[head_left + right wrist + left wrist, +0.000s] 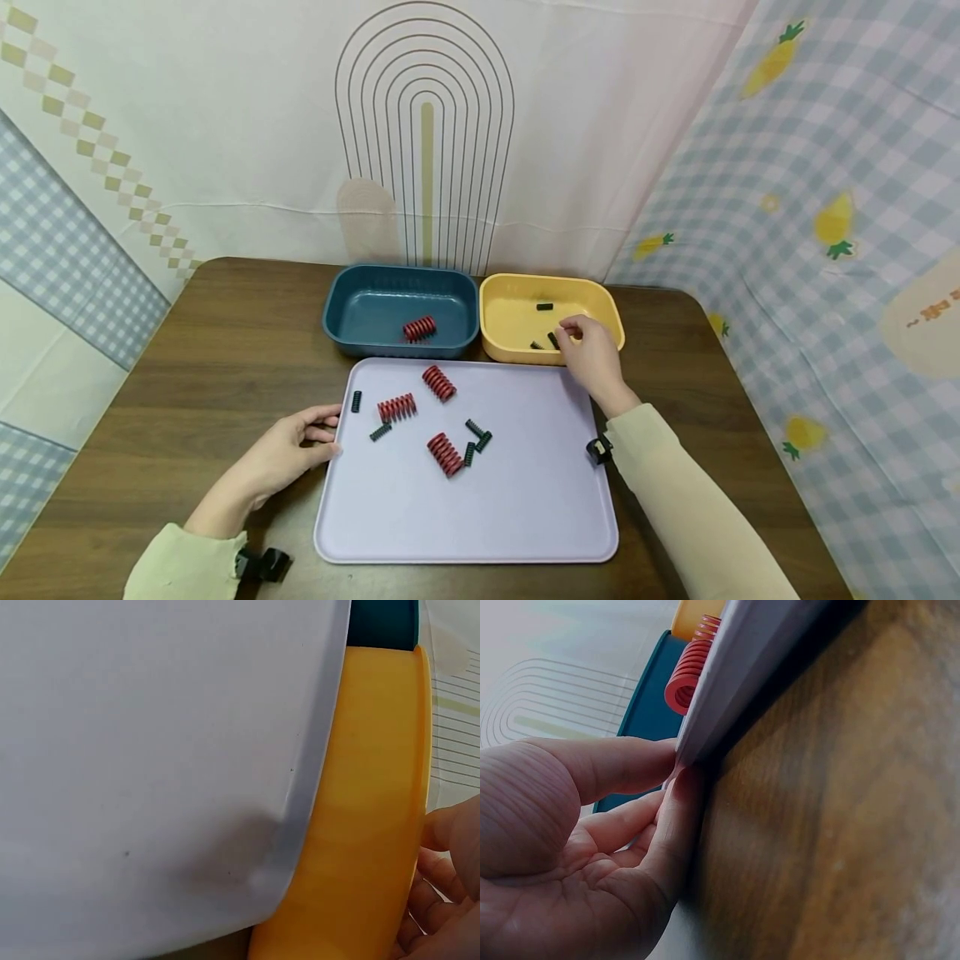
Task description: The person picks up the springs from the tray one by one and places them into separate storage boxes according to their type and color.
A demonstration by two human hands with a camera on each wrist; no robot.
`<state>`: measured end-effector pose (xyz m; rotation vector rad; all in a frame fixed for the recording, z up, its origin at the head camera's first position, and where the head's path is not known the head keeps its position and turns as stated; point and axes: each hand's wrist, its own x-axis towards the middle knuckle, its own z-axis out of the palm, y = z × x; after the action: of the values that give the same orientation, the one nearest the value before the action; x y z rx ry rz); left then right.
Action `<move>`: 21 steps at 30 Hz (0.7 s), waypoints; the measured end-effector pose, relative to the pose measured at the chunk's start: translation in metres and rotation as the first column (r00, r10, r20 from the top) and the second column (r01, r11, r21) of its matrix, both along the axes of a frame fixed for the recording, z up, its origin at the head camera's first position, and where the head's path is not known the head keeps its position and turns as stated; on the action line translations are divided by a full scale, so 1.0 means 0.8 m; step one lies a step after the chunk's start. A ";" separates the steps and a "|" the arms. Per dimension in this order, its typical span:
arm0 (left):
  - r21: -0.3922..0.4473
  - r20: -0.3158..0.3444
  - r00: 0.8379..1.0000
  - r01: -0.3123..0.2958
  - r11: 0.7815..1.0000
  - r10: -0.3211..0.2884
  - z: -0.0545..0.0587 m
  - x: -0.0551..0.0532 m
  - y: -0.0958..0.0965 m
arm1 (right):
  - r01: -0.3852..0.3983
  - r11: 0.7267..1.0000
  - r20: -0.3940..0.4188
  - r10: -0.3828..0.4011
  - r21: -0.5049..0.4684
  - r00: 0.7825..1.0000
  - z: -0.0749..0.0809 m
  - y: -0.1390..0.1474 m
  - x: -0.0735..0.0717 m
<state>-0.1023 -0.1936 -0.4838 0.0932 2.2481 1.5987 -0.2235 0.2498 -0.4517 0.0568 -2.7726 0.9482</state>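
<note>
Right grip (pixel 591 354) at the yellow bin (pixel 491 332), left grip (pixel 288 450) on the tray (pixel 540 508)

In the head view, the right grip reaches over the near wall of the yellow bin, fingers bent. A dark spring (pixel 553 340) lies at its fingertips, long axis slanting from upper left to lower right; whether the fingers clamp it or are just apart from it, I cannot tell. Farther back in the bin, another small spring (pixel 544 307) lies left to right. Beside the yellow bin, the blue bin (pixel 367 343) holds a red spring (pixel 419 329) lying nearly left to right, its right end slightly farther away. On the tray, the far red coil (pixel 438 383) and the near red coil (pixel 446 455) both slant from upper left to lower right, while the left red coil (pixel 397 407) runs almost crosswise. The tray rests on the tabletop (pixel 195 350).

In the left wrist view, the left grip is clamped on the tray's edge, thumb above and a finger below. A red coil's round end faces the camera.

In the right wrist view, the yellow bin's rim hides the right grip's fingertips.
</note>
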 end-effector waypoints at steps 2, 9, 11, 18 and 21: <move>-0.002 0.002 1.000 -0.001 1.000 0.001 0.001 0.000 0.000 | -0.001 1.000 -0.003 0.001 -0.005 1.000 0.001 -0.001 0.003; -0.002 -0.001 1.000 -0.003 1.000 0.003 0.001 -0.001 0.000 | -0.073 0.997 -0.062 0.071 -0.021 0.996 0.006 -0.011 0.016; -0.001 -0.002 1.000 -0.002 1.000 0.002 0.000 0.000 0.000 | -0.107 0.994 -0.080 0.105 -0.026 0.991 0.008 -0.016 0.021; 0.001 -0.003 1.000 0.000 1.000 0.000 0.000 0.000 0.000 | -0.233 0.972 -0.048 0.232 -0.013 0.972 0.016 -0.041 0.044; 0.003 -0.003 1.000 0.002 1.000 -0.002 -0.001 0.000 0.000 | -0.314 0.949 -0.033 0.313 -0.012 0.949 0.017 -0.054 0.055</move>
<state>-0.1022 -0.1935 -0.4843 0.0988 2.2476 1.6015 -0.1798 0.2066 -0.4381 0.5192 -2.7764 1.0312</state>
